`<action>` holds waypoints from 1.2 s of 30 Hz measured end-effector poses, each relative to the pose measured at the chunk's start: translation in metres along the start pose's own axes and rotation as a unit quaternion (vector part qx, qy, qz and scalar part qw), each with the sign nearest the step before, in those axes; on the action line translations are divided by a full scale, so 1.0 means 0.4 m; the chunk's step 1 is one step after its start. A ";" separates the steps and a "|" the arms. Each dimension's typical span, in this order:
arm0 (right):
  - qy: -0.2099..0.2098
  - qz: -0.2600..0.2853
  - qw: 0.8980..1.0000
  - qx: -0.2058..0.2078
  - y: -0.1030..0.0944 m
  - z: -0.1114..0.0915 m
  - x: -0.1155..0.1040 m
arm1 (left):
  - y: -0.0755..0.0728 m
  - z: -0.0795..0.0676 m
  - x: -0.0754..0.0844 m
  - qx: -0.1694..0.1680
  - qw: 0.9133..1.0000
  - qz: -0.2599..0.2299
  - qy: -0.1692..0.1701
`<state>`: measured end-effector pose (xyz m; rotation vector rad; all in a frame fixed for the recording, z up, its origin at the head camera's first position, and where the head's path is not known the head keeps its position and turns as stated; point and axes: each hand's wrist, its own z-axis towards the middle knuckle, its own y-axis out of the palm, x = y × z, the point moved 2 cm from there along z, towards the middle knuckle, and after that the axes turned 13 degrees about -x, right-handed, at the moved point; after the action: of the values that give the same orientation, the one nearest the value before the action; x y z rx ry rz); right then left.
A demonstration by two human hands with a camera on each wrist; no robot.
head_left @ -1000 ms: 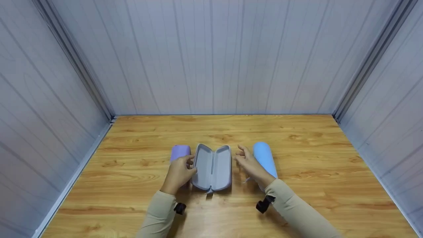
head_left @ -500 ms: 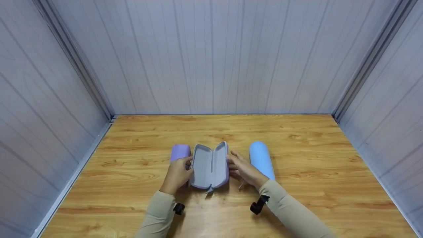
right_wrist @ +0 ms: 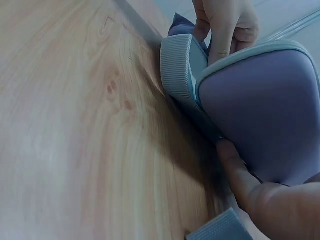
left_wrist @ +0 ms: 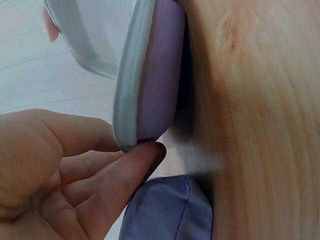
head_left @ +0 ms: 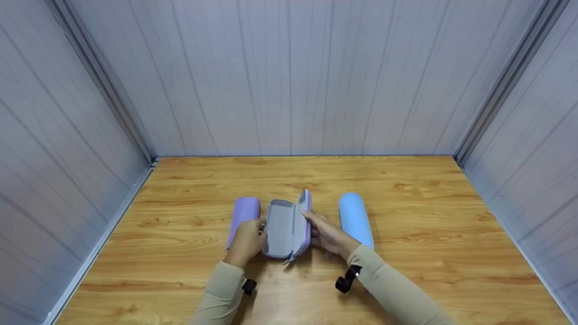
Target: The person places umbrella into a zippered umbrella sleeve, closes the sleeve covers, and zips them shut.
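A purple zippered glasses case (head_left: 279, 230) with grey lining stands spread apart on the wooden table, its right half tilted up. My left hand (head_left: 247, 239) pinches the rim of its left half; in the left wrist view thumb and finger meet at the corner of the purple shell (left_wrist: 162, 75). With its thumb at the inner rim and the fingers behind, my right hand (head_left: 330, 235) holds the raised right half. The right wrist view shows that half's purple outside (right_wrist: 265, 110) up close. A zipper pull tab (head_left: 290, 258) hangs at the near end of the hinge.
Left of the case lies another purple case (head_left: 245, 212), partly behind my left hand. A blue rounded case (head_left: 356, 216) lies to the right, next to my right forearm. The wooden table (head_left: 406, 194) meets pale panel walls (head_left: 289, 90) at the back and sides.
My right hand has moved left from beside the case and now holds its right half, which has swung up toward the left. The blue case has shifted slightly left. The left hand keeps its hold.
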<state>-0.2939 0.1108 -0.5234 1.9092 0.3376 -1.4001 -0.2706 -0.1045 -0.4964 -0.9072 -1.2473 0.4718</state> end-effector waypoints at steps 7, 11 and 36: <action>-0.006 0.008 1.000 0.013 0.002 0.002 0.000 | -0.006 0.003 0.001 0.004 1.000 0.005 -0.012; -0.008 0.008 1.000 0.009 0.005 0.001 0.001 | -0.017 0.000 -0.005 0.027 1.000 -0.006 -0.006; -0.013 0.014 1.000 0.022 0.000 -0.012 0.004 | -0.106 -0.016 -0.153 -0.100 0.972 -0.092 -0.194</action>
<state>-0.2900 0.1136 -0.5243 1.9224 0.2681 -1.4224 -0.2890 -0.1771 -0.4996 -0.8815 -1.7442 0.3906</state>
